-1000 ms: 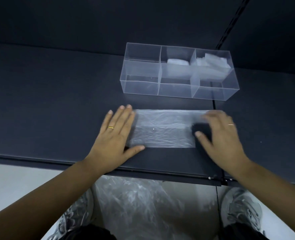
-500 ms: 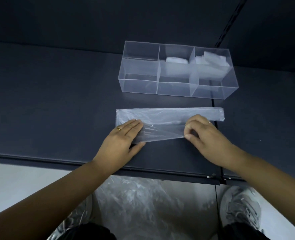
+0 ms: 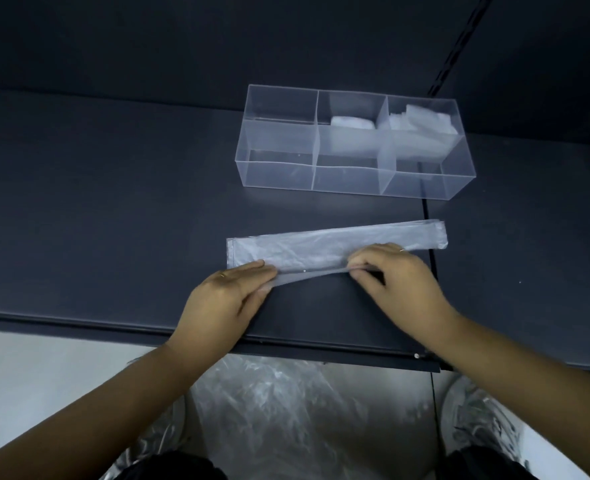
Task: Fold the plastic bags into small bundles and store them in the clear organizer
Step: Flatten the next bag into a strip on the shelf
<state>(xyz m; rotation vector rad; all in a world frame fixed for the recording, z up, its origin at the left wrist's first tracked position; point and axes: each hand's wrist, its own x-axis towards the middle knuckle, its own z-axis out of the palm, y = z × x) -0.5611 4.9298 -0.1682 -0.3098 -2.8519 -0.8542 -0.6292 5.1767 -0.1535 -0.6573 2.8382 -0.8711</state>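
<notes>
Folding is the step in hand: left of centre, your left hand [image 3: 231, 289] pinches the near edge of the long translucent plastic bag [image 3: 338, 242] lying mid-frame on the dark table [image 3: 113, 202]. Your right hand [image 3: 397, 275] pinches it too. Next, lay that edge over evenly and crease it, below the clear three-compartment organizer [image 3: 352, 181] at upper right.

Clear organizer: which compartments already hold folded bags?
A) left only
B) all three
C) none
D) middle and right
D: in the clear organizer, a folded bundle sits in the middle compartment and a stack of bundles in the right one; the left compartment shows none.
</notes>
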